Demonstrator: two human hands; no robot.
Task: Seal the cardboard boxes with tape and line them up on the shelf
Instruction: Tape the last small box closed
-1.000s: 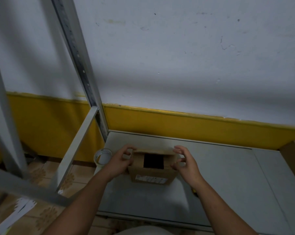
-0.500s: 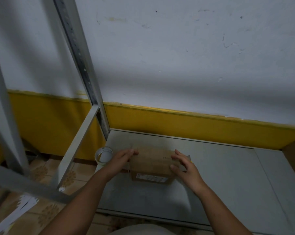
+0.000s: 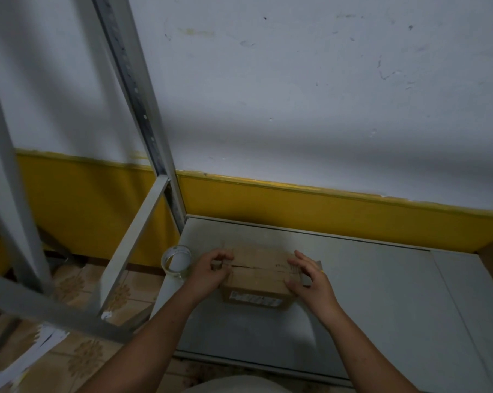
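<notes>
Shelf [image 3: 381, 293]: left hand [image 3: 209, 272], right hand [image 3: 307, 276] on box [image 3: 260, 272]

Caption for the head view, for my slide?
Left hand grips and right hand presses a cardboard box, flaps closed, on the grey shelf, tape roll beside it.

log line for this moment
flaps closed, untaped; left hand curled on brown cardboard box; right hand resting on it; clear tape roll beside

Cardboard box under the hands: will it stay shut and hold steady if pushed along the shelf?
The box probably slides easily: it sits low and flat on the smooth shelf. Its flaps meet at a bare seam, no tape visible, so they may spring open once the left hand and right hand let go.
</notes>
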